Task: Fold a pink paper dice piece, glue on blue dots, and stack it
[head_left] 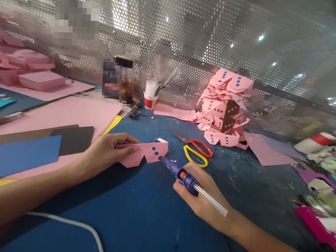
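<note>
My left hand (111, 151) pinches a pink paper cutout (140, 153) by its left end. The cutout has a notched lower edge, a folded right end and small blue squares stuck on its right part. In my right hand (202, 190) is a blue hot glue gun (179, 171), with a clear glue stick (211, 199) poking out of its back. Its nozzle is at the lowest blue squares; whether it touches the paper I cannot tell. Just beyond the glue gun lie scissors (196, 151) with one red and one yellow handle loop.
A pile of pink cutouts (224, 106) with coloured squares stands at the back right. Pink sheets (74, 114), a blue sheet (24, 157) and a black sheet (77, 138) lie left. A paper cup (150, 102) stands by the mesh wall; a white cord (69, 221) crosses the front left.
</note>
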Tool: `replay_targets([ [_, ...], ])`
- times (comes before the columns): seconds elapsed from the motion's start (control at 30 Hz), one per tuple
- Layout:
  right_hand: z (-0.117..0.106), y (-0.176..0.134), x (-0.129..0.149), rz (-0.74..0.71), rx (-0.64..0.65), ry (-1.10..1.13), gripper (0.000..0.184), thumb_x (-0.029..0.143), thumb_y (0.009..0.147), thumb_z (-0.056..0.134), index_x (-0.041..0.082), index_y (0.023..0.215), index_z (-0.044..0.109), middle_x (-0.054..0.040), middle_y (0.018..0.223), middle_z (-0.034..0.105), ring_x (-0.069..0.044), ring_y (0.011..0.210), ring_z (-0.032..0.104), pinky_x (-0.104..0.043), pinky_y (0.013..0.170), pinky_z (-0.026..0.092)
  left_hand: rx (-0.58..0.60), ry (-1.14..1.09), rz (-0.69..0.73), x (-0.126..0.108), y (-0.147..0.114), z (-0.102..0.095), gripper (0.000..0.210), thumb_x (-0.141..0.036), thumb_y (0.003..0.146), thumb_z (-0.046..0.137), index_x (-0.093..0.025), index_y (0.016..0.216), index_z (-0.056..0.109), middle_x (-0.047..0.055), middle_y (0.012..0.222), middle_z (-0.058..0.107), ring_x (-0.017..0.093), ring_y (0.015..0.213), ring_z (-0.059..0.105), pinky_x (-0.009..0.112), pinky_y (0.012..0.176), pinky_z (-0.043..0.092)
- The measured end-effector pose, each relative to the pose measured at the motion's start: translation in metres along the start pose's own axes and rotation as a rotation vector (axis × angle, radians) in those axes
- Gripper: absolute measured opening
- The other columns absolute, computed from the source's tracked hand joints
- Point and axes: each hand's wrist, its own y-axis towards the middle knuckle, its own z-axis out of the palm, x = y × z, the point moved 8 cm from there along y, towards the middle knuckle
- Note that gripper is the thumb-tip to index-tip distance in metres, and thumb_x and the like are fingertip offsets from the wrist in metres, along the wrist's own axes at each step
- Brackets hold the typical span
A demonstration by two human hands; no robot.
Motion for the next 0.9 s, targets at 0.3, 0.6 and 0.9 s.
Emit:
replay_targets([
  [0.3, 0.001, -0.001, 0.005, -0.052, 0.022, -0.014, 0.013, 0.023, 0.093, 0.060, 0.022, 0.085, 0.050, -0.0002, 0.091, 0.053, -0.014, 0.077, 0.052, -0.028, 0.070, 0.043, 0.015, 0.002, 0.005, 0.003, 0.001, 0.001, 0.041, -0.054, 0.082, 0.066, -0.019, 0.103, 0.073, 0.001, 0.089, 0.077, 0.021, 0.085, 0.067, 0.026, 0.071, 0.050],
  [0.6, 0.003, -0.001, 0.005, -0.069, 0.036, -0.030, 0.014, 0.019, 0.092, 0.060, 0.021, 0.085, 0.049, 0.0014, 0.091, 0.051, -0.011, 0.078, 0.051, -0.025, 0.072, 0.042, 0.021, -0.017, -0.013, 0.008, 0.002, 0.002, 0.042, -0.057, 0.080, 0.067, -0.021, 0.102, 0.073, 0.001, 0.088, 0.077, 0.020, 0.083, 0.068, 0.026, 0.070, 0.049],
  [0.9, 0.004, 0.000, 0.003, -0.042, 0.018, -0.058, 0.013, 0.019, 0.092, 0.061, 0.021, 0.084, 0.050, 0.0016, 0.092, 0.053, -0.011, 0.077, 0.052, -0.025, 0.071, 0.042, 0.025, -0.017, -0.015, 0.005, 0.001, 0.001, 0.040, -0.055, 0.081, 0.067, -0.021, 0.102, 0.073, -0.001, 0.085, 0.076, 0.018, 0.078, 0.066, 0.025, 0.068, 0.048],
])
